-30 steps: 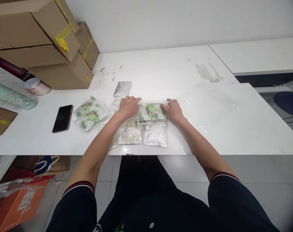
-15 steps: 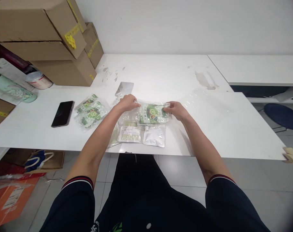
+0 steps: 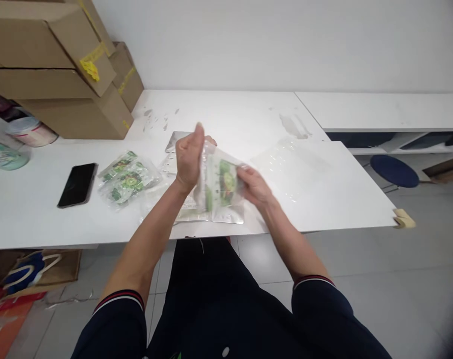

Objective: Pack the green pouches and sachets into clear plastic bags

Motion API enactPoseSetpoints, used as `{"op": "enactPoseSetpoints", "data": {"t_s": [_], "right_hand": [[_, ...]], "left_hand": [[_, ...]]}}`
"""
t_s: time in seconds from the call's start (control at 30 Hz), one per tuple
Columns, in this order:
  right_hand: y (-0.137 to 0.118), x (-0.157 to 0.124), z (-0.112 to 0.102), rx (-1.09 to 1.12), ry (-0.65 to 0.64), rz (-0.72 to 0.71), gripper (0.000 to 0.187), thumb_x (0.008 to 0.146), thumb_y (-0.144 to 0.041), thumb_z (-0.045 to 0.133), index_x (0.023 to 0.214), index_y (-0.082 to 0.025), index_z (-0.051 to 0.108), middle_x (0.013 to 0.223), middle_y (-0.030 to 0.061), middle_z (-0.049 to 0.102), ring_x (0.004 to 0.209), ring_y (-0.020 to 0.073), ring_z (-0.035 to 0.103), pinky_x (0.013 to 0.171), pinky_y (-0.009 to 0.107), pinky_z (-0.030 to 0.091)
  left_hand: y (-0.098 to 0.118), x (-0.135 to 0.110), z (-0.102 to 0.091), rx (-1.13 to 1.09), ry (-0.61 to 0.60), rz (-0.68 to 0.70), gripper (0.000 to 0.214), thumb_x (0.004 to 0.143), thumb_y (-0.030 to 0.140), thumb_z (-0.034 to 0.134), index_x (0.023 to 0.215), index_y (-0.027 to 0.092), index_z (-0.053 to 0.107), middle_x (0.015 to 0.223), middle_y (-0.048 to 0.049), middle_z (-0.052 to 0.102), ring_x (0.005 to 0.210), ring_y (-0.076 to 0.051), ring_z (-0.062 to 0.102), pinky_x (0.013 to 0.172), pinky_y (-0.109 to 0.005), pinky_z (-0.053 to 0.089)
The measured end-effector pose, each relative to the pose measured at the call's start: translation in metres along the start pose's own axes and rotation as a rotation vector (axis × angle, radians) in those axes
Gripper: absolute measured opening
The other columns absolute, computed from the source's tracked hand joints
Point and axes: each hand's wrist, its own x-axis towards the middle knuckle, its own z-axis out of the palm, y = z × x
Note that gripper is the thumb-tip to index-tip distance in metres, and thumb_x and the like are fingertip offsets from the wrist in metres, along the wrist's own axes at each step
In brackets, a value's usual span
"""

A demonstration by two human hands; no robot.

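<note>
My left hand (image 3: 188, 158) and my right hand (image 3: 250, 184) hold a clear plastic bag with green kiwi-print packets (image 3: 221, 185) lifted off the white table (image 3: 323, 199). The left hand grips its upper left edge, the right pinches its right side, and the bag hangs tilted between them. Under it on the table lie flat pale pouches (image 3: 226, 215). A silver pouch (image 3: 176, 137) lies just behind my left hand.
A second clear bag of green packets (image 3: 127, 178) and a black phone (image 3: 76, 183) lie to the left. Stacked cardboard boxes (image 3: 62, 70) and a small tub (image 3: 32, 131) stand at the back left. An empty clear bag (image 3: 286, 159) lies right. A blue stool (image 3: 394, 170) is beyond the table.
Both hands have closed on the bag of kiwi packets and raised it from flat on the table to a tilted, held position. The camera has shifted slightly right.
</note>
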Motion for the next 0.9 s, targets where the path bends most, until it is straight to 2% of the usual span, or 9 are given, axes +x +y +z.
{"op": "enactPoseSetpoints", "data": {"t_s": [0.1,0.17,0.33,0.43,0.53,0.6,0.73,0.8,0.9], "right_hand": [[0.024,-0.011,0.022,0.140,0.019,0.059,0.037,0.062,-0.043,0.085,0.084,-0.022,0.064,0.081,0.0002,0.072,0.085,0.0210,0.068,0.077,0.034,0.057],[0.033,-0.016,0.026,0.192,-0.060,0.112,0.037,0.064,-0.042,0.083,0.090,-0.022,0.065,0.084,0.0008,0.073,0.087,0.0208,0.069,0.077,0.033,0.057],[0.043,-0.022,0.017,0.223,-0.296,0.237,0.044,0.063,-0.039,0.085,0.099,-0.021,0.068,0.085,0.0026,0.074,0.086,0.0210,0.070,0.073,0.030,0.058],[0.043,-0.019,0.011,0.193,-0.217,0.225,0.042,0.059,-0.038,0.087,0.093,-0.020,0.069,0.080,0.0019,0.074,0.080,0.0208,0.071,0.069,0.030,0.058],[0.028,-0.011,0.001,0.139,-0.029,0.126,0.036,0.060,-0.035,0.086,0.089,-0.021,0.070,0.078,0.0002,0.074,0.077,0.0194,0.070,0.069,0.029,0.058],[0.012,-0.002,-0.008,0.092,0.085,0.047,0.035,0.060,-0.035,0.086,0.088,-0.021,0.070,0.080,0.0009,0.074,0.078,0.0195,0.070,0.071,0.030,0.058],[-0.016,0.031,-0.033,-0.009,0.261,-0.134,0.043,0.056,-0.035,0.085,0.091,-0.019,0.067,0.086,0.0021,0.074,0.082,0.0199,0.069,0.077,0.032,0.056],[-0.022,0.051,-0.046,-0.067,0.347,-0.188,0.043,0.056,-0.035,0.084,0.090,-0.019,0.064,0.086,0.0011,0.073,0.083,0.0185,0.068,0.078,0.031,0.055],[-0.024,0.079,-0.062,-0.256,0.438,-0.169,0.037,0.065,-0.039,0.075,0.091,-0.019,0.059,0.086,0.0002,0.071,0.086,0.0167,0.066,0.077,0.029,0.053]], "left_hand": [[-0.004,-0.006,0.014,-0.174,0.051,0.074,0.052,0.094,0.049,0.044,0.052,0.021,0.031,0.046,0.0027,0.034,0.049,-0.012,0.042,0.065,-0.032,0.045],[-0.005,-0.009,0.016,-0.190,0.061,0.066,0.049,0.093,0.048,0.043,0.054,0.021,0.030,0.045,0.0030,0.033,0.048,-0.012,0.041,0.067,-0.033,0.045],[-0.006,-0.024,0.013,0.043,0.168,0.042,0.043,0.096,0.049,0.032,0.061,0.023,0.029,0.052,0.0022,0.035,0.052,-0.014,0.041,0.070,-0.037,0.047],[-0.009,-0.029,0.009,0.407,0.158,0.164,0.035,0.091,0.055,0.043,0.075,0.025,0.041,0.077,-0.0029,0.051,0.075,-0.019,0.053,0.078,-0.038,0.049],[-0.021,-0.017,0.001,0.649,0.126,0.209,0.035,0.083,0.057,0.057,0.080,0.025,0.044,0.089,-0.0044,0.051,0.089,-0.020,0.055,0.083,-0.037,0.049],[-0.034,-0.001,-0.006,0.625,0.024,0.010,0.036,0.083,0.057,0.058,0.078,0.024,0.045,0.082,-0.0028,0.050,0.082,-0.019,0.056,0.077,-0.036,0.050],[-0.062,0.030,-0.019,0.326,-0.340,-0.602,0.046,0.091,0.063,0.039,0.087,0.021,0.057,0.075,-0.0048,0.058,0.077,-0.021,0.062,0.069,-0.037,0.053],[-0.073,0.042,-0.022,0.284,-0.425,-0.729,0.061,0.090,0.070,0.031,0.094,0.018,0.062,0.078,-0.0088,0.063,0.083,-0.025,0.065,0.071,-0.039,0.053],[-0.089,0.058,-0.023,0.438,-0.442,-0.727,0.074,0.082,0.081,0.034,0.101,0.016,0.064,0.081,-0.0118,0.067,0.089,-0.027,0.065,0.074,-0.038,0.052]]}}
